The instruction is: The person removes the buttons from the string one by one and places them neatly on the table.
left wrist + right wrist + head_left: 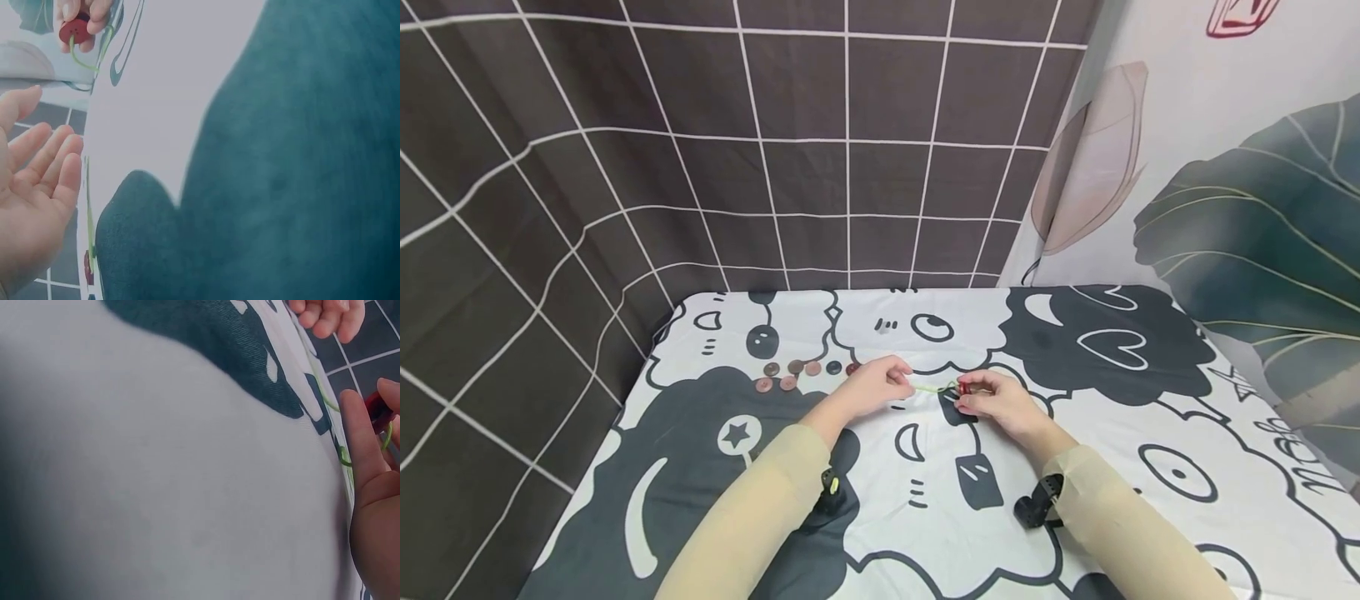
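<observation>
My right hand (1003, 406) pinches a red button (75, 30) between thumb and fingers. A thin green cord (81, 61) comes out of the button's face and loops down beside it. In the head view the cord stretches from the right hand toward the fingertips of my left hand (874, 386). That left hand (37, 194) has its fingers loosely bent and spread from the thumb, with nothing between them in the left wrist view. Below its fingers, a green strand lies along the cloth near a dark red piece (89, 267), seen edge-on.
Several brown, pinkish and dark buttons (787, 382) lie to the left of the left hand. A black-and-white cartoon cloth (940, 533) covers the table. A dark grid curtain (797, 175) hangs behind, and a leaf-print curtain (1247, 217) on the right.
</observation>
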Action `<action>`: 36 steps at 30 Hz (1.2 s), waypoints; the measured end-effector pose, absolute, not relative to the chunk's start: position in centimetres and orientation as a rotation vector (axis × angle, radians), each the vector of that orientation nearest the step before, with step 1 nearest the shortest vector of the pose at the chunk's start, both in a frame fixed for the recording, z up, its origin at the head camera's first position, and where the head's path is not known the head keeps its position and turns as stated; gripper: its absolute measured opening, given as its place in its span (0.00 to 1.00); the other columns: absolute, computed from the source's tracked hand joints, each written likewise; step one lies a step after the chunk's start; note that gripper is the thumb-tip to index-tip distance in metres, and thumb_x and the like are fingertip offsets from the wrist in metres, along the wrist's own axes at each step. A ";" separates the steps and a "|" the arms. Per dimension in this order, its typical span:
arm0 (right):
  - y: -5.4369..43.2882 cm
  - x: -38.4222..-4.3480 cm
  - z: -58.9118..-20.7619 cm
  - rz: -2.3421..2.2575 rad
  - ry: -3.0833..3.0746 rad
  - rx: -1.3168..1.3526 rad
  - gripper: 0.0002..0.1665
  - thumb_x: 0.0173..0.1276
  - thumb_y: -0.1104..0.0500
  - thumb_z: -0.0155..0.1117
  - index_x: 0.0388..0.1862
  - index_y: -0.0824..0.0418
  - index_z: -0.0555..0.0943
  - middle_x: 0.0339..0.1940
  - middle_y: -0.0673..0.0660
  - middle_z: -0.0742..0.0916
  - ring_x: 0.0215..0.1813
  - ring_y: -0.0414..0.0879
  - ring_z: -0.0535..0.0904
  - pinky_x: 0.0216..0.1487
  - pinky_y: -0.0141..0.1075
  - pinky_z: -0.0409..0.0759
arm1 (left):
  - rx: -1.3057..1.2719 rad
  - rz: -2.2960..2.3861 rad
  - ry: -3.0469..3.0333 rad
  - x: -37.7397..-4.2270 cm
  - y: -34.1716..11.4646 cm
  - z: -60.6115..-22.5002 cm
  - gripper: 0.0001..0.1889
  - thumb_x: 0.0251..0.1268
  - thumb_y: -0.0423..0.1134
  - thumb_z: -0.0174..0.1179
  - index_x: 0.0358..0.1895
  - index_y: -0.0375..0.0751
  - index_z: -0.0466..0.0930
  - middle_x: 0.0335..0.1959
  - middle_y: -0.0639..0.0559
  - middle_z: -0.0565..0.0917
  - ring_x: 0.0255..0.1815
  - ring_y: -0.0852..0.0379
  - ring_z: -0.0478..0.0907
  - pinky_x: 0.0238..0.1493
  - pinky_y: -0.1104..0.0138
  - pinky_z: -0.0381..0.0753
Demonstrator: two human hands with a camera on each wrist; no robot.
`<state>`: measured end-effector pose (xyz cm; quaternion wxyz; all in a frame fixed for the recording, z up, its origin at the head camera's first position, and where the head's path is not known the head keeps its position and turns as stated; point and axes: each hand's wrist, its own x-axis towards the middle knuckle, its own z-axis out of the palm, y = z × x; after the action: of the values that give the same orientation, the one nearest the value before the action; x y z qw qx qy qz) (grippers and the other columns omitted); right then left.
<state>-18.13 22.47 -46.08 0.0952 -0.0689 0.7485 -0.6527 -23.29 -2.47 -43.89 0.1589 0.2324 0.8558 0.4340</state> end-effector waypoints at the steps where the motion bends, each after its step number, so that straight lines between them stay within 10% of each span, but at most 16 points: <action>1: 22.5 -18.1 -46.1 -1.939 2.214 -0.200 0.25 0.60 0.72 0.59 0.55 0.81 0.67 0.45 0.71 0.79 0.39 0.45 0.84 0.44 0.35 0.80 | 0.666 1.238 2.446 -23.3 -2.4 -43.9 0.20 0.58 0.43 0.64 0.52 0.41 0.76 0.37 0.57 0.79 0.41 0.59 0.76 0.45 0.65 0.74; 36: 22.6 -18.2 -45.4 -1.941 2.201 -0.249 0.26 0.60 0.71 0.60 0.55 0.83 0.68 0.44 0.73 0.80 0.39 0.45 0.84 0.44 0.36 0.81 | 0.750 1.191 2.383 -22.6 1.0 -43.8 0.16 0.60 0.40 0.62 0.51 0.41 0.76 0.37 0.56 0.80 0.35 0.62 0.76 0.34 0.71 0.77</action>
<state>-18.18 22.58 -45.42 0.0979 -0.0842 0.7438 -0.6558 -22.61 1.00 -43.81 0.1860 0.2663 0.8459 0.4230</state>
